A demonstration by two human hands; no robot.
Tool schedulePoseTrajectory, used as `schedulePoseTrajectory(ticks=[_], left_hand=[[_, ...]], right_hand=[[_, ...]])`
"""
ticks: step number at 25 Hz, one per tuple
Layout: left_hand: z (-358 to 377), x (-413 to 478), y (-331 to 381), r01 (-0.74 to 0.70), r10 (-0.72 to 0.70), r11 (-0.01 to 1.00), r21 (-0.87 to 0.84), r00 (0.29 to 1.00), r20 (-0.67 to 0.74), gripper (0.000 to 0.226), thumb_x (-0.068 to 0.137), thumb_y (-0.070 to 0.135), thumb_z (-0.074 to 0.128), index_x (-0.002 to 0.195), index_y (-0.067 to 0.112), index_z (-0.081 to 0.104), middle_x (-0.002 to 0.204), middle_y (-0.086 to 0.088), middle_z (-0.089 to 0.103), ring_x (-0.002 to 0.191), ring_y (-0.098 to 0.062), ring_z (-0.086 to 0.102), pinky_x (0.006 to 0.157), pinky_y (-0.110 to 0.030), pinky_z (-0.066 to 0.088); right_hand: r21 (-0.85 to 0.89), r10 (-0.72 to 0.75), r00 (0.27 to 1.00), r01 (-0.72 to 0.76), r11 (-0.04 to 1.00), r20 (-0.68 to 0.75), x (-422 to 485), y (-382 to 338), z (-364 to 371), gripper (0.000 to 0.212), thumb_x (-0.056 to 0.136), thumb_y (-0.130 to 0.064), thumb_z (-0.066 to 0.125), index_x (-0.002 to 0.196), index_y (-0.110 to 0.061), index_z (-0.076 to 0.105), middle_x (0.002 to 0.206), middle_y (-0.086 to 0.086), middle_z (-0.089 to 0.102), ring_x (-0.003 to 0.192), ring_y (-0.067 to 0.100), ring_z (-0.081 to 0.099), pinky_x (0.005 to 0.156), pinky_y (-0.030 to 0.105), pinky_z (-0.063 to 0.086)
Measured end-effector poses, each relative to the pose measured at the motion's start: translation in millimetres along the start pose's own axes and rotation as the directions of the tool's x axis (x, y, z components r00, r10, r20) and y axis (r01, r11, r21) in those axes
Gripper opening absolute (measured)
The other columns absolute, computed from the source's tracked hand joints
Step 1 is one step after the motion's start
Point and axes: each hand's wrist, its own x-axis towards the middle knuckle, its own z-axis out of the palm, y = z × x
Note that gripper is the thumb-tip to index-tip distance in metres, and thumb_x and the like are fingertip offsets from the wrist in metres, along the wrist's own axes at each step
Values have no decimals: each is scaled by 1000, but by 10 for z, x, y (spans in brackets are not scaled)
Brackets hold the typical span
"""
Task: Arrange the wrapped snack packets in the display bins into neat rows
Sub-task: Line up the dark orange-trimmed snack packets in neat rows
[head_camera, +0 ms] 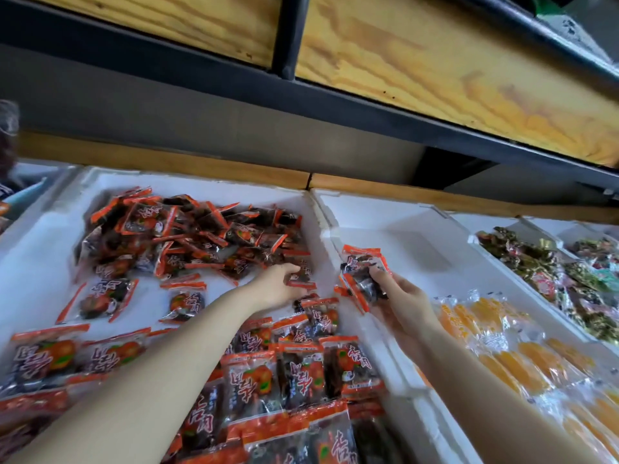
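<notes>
The red-and-black plastic-wrapped snack packets [187, 229] are mostly a loose heap at the upper left of the white foam bin [315, 209], with tidier rows along the bottom centre. My left hand [278, 289] is curled round one packet [301, 276] at the heap's edge. My right hand [405, 299] grips a small stack [361, 276] over the bin wall. Slippery wrappers, so I reckon the stack could fan out and drop among the orange clear-wrapped sweets [495, 329] on the right.
</notes>
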Motion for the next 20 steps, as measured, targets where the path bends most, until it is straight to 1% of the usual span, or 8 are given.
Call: schedulePoseTrajectory(ticks=[4, 6, 8, 12, 14, 16, 18, 20], left_hand=[[84, 92, -4, 53, -40, 964, 261, 998, -54, 40, 90, 23, 62, 127, 10, 55, 132, -11, 54, 120, -24, 52, 93, -27, 41], [130, 106, 20, 114, -99, 935, 336, 993, -61, 9, 90, 20, 58, 93, 12, 59, 101, -9, 59, 98, -25, 57, 74, -31, 45], [169, 123, 37, 147, -142, 917, 371, 989, -42, 23, 90, 16, 54, 69, 15, 47, 71, -3, 48, 76, -23, 50, 54, -28, 35], [161, 112, 50, 107, -104, 990, 92, 994, -35, 16, 89, 13, 63, 78, 14, 50, 75, -1, 49, 70, -17, 46, 56, -26, 34], [105, 33, 125, 62, -78, 995, -80, 971, -227, 15, 89, 9, 63, 92, 13, 49, 88, -1, 50, 82, -17, 47, 60, -24, 33], [11, -50, 252, -7, -71, 986, -167, 887, -457, 11, 93, 7, 56, 103, 11, 51, 93, -1, 51, 84, -17, 48, 54, -22, 30], [-71, -123, 381, -77, -119, 937, -341, 847, -518, 17, 97, 11, 52, 113, 8, 56, 102, -4, 56, 88, -17, 50, 63, -19, 34], [-93, -236, 497, -112, -173, 841, -530, 872, -458, 23, 97, 14, 53, 117, 9, 62, 111, -5, 62, 97, -16, 55, 78, -22, 38]], right_hand=[[59, 45, 999, -44, 997, -2, 55, -9, -10, 16, 90, -15, 60, 95, -1, 67, 76, 8, 70, 60, 12, 65, 58, 23, 58], [87, 69, 998, -67, 994, -14, 68, -5, -48, 20, 90, -18, 60, 98, -1, 67, 80, 8, 70, 69, 17, 64, 71, 26, 56], [86, 89, 996, -88, 992, -12, 63, -6, -64, 23, 90, -19, 61, 101, 0, 67, 88, 11, 70, 79, 22, 63, 75, 28, 54], [46, 124, 992, -122, 991, -35, 74, -19, -60, 22, 88, -21, 64, 100, -3, 68, 89, 11, 70, 78, 22, 63, 73, 27, 56], [70, 146, 989, -143, 987, -39, 68, -32, -61, 19, 87, -21, 65, 94, -5, 69, 79, 7, 70, 66, 18, 63, 69, 26, 57], [116, 166, 986, -163, 980, -17, 46, -27, -48, 17, 88, -21, 63, 90, -5, 69, 72, 5, 69, 62, 17, 61, 76, 28, 56], [141, 177, 984, -179, 974, 29, 5, -13, -18, 17, 89, -20, 62, 90, -5, 69, 71, 4, 68, 66, 18, 60, 80, 29, 53], [144, 183, 978, -196, 970, 97, -81, -15, 46, 17, 89, -19, 60, 92, -5, 68, 74, 4, 69, 64, 16, 61, 65, 24, 56]])
